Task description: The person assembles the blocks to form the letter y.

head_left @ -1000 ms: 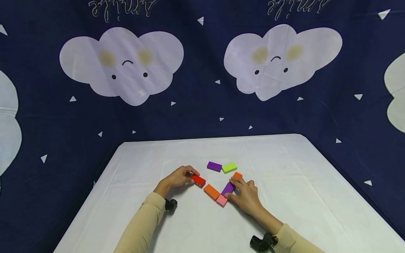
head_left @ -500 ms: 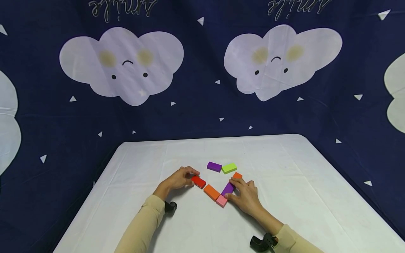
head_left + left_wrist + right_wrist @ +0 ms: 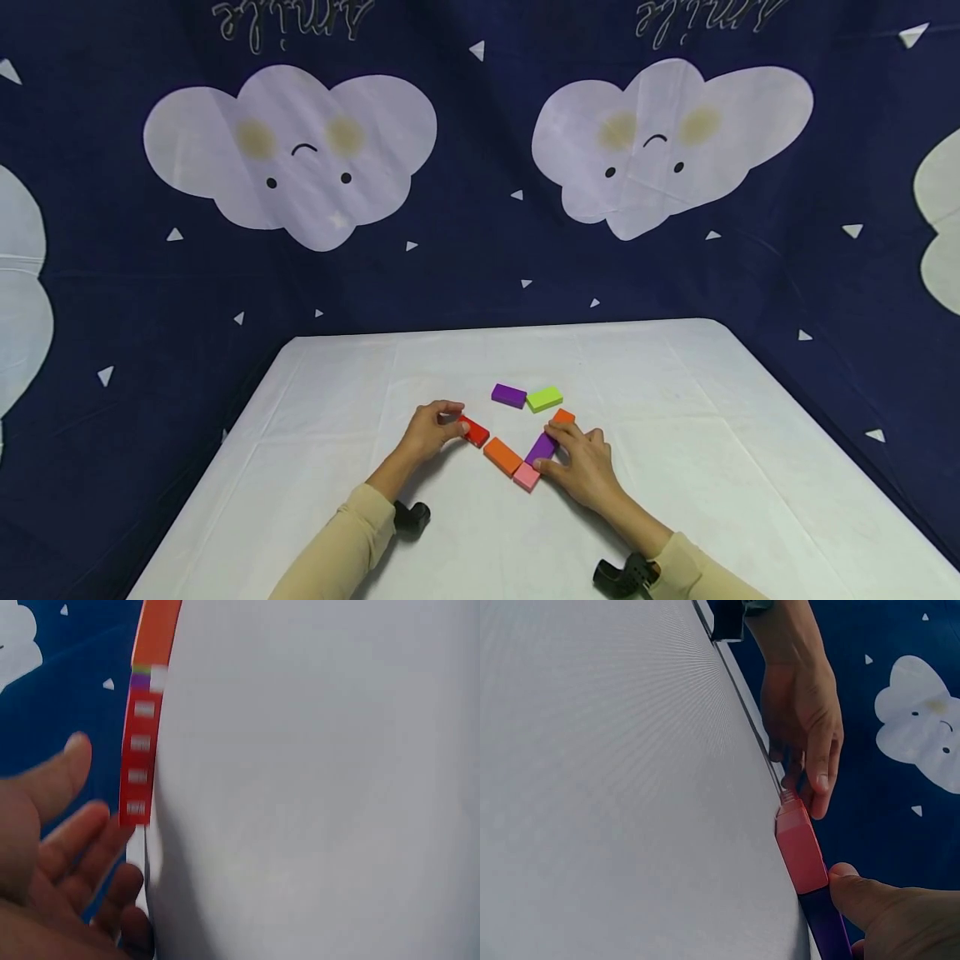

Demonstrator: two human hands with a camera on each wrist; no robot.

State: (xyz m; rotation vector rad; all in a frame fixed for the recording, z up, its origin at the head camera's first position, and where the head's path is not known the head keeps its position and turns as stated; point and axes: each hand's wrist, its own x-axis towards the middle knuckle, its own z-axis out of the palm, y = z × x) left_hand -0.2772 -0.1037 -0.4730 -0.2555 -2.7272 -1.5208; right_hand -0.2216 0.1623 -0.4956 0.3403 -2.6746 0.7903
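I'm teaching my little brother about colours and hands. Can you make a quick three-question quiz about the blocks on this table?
1. True or false: the left hand is touching the red block.
2. Which block lies right beside the far purple block? A) the pink block B) the lime green block C) the red block
3. Fill in: the right hand rests its fingers on the near ______ block, between an orange block and the pink one.

Key: 1 true; 2 B; 3 purple. Another orange block lies on the white tablecloth between the red and pink ones.
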